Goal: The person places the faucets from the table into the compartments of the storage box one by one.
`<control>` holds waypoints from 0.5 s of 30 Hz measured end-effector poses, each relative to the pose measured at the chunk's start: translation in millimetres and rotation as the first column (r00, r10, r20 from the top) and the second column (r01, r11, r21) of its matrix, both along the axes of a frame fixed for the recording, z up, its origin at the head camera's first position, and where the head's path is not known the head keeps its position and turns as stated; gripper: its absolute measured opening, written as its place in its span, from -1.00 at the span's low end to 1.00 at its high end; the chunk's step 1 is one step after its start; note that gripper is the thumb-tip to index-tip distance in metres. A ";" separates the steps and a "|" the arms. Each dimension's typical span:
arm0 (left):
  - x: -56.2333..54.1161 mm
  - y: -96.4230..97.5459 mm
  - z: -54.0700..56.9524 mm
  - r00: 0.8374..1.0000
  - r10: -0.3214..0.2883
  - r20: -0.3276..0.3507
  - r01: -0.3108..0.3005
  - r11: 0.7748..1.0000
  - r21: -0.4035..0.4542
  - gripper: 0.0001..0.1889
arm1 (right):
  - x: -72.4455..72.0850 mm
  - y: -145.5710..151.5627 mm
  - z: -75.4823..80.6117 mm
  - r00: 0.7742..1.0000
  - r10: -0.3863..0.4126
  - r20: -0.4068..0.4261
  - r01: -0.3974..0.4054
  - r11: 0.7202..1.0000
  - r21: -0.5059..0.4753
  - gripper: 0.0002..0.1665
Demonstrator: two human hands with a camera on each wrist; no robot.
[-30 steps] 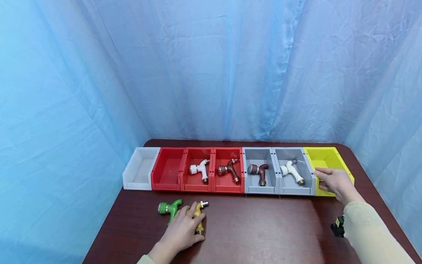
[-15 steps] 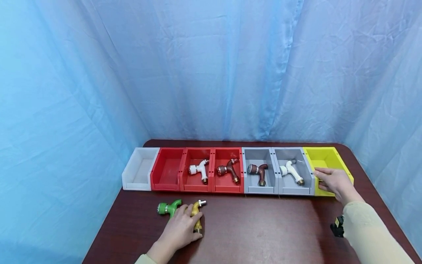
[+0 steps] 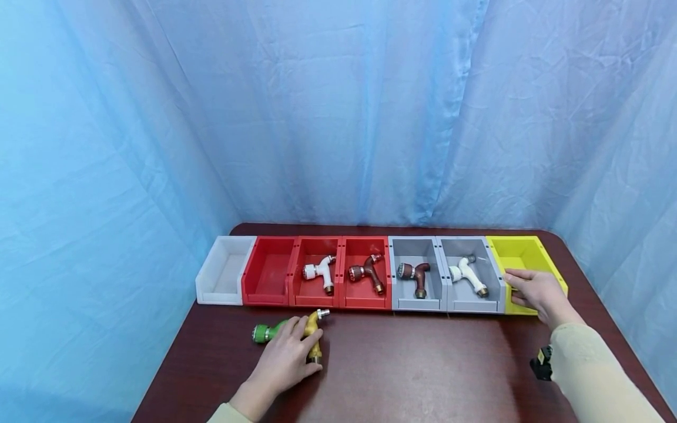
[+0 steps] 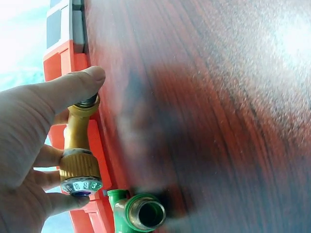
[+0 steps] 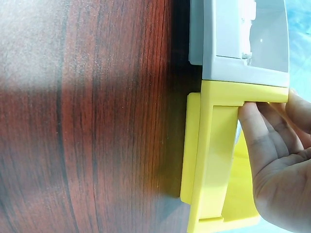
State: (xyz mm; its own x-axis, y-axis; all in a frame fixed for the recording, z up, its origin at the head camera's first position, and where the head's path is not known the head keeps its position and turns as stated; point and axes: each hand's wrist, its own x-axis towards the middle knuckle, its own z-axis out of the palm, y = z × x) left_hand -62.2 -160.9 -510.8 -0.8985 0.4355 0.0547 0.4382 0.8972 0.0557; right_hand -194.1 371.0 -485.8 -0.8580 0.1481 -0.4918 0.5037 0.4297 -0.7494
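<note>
My left hand (image 3: pixel 284 357) holds a yellow tap (image 4: pixel 77 131) between thumb and fingers, over the left part of the table. A ribbed knob and the thumb-end thread show in the left wrist view. Beside it lies a green tap (image 3: pixel 261 333), partly hidden behind the hand. My right hand (image 3: pixel 540 294) grips the left wall of the yellow bin (image 5: pixel 218 160) at the row's right end, its fingers inside. A small silvery patch shows behind those fingers in the right wrist view; I cannot tell what it is.
Along the back runs a row of bins. A white bin (image 3: pixel 224 298) and a red bin (image 3: pixel 270 264) stand leftmost. White and brown taps lie in two more red bins (image 3: pixel 365 301) and two grey bins (image 3: pixel 418 304). Blue curtains (image 3: pixel 338 117) hang behind the table.
My left hand has moved slightly away from me and left, carrying the yellow tap, and now covers more of the green tap. The right hand stays at the yellow bin.
</note>
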 end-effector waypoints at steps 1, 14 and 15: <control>-0.7 -0.8 0.6 1.000 -0.006 -0.013 0.006 1.000 0.005 -0.31 | 0.0 0.2 -0.2 1.000 -0.001 0.000 0.001 1.000 -0.001 -0.21; -13.3 -14.7 15.1 0.996 0.030 -0.082 -0.028 0.999 0.020 -0.24 | -1.7 3.7 -5.5 1.000 0.023 -0.018 -0.023 1.000 0.008 -0.24; -14.3 -16.2 16.2 0.995 0.028 -0.096 -0.026 0.999 0.021 -0.24 | -1.8 4.1 -6.1 0.999 0.028 -0.022 -0.028 1.000 0.007 -0.24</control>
